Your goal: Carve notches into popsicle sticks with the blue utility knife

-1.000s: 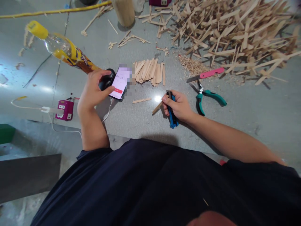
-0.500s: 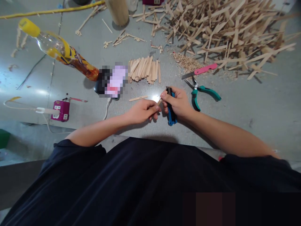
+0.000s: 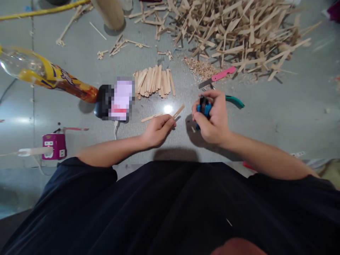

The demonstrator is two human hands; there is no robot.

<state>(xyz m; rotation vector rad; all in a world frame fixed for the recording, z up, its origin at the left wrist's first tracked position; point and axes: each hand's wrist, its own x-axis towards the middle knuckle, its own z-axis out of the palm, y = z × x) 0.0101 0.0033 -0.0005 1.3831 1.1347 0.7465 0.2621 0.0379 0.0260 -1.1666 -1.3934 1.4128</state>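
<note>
Between the thumb and fingers of my left hand (image 3: pixel 159 130) is a flat wooden craft stick (image 3: pixel 179 110), its free end pointing up and to the right. A slot or mark shows near the fingertips. My right hand (image 3: pixel 214 118) is closed around a blue-and-black hand tool (image 3: pixel 204 107), apart from the stick; its exact kind is not clear. Another craft stick (image 3: pixel 151 117) lies on the table just beyond my left hand. Farther back is a row of craft sticks (image 3: pixel 154 82). Green-handled pliers (image 3: pixel 235 101) lie partly hidden behind my right hand.
A large heap of wooden sticks (image 3: pixel 239 32) covers the back right. Near it lie wood shavings (image 3: pixel 202 68) and a pink-handled saw or knife (image 3: pixel 223 73). On the left are a tilted bottle (image 3: pixel 63 78), a phone (image 3: pixel 122 101) with a cable, and a purple power adapter (image 3: pixel 54 146).
My hands have moved apart. The right hand has drawn the blue-and-black tool away to the right and turned it, while the left keeps the craft stick. The view has shifted too.
</note>
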